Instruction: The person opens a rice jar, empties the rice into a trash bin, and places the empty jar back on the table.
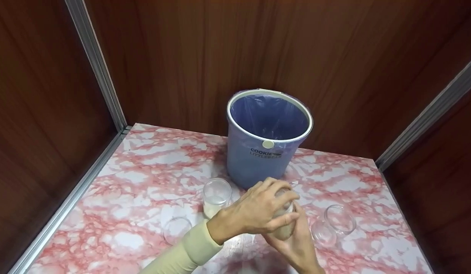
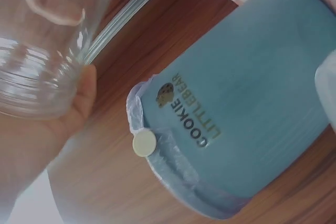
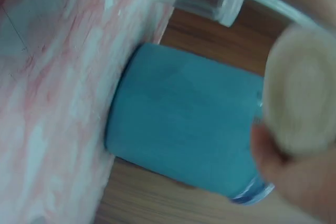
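Note:
A clear jar (image 1: pixel 284 230) with pale beige stuff in it is held between both hands, in front of the bin. My left hand (image 1: pixel 260 209) reaches over from the left, its fingers curled round the jar's upper part. Lower on the right, my right hand (image 1: pixel 296 239) grips it from the side and below. In the left wrist view the jar's clear, ridged wall (image 2: pixel 37 85) shows fingers through it. The right wrist view catches the beige round end of the jar (image 3: pixel 304 93), with a thumb beside it. Much of the jar is hidden by the fingers.
A blue bin (image 1: pixel 258 167) with a bag liner and pale rim stands just behind the hands. Left of it is another clear jar (image 1: pixel 217 192) with cream-coloured contents. Clear round pieces lie on the marbled table (image 1: pixel 132 198), one left (image 1: pixel 177 230), two right (image 1: pixel 340 230). Wooden panels enclose it.

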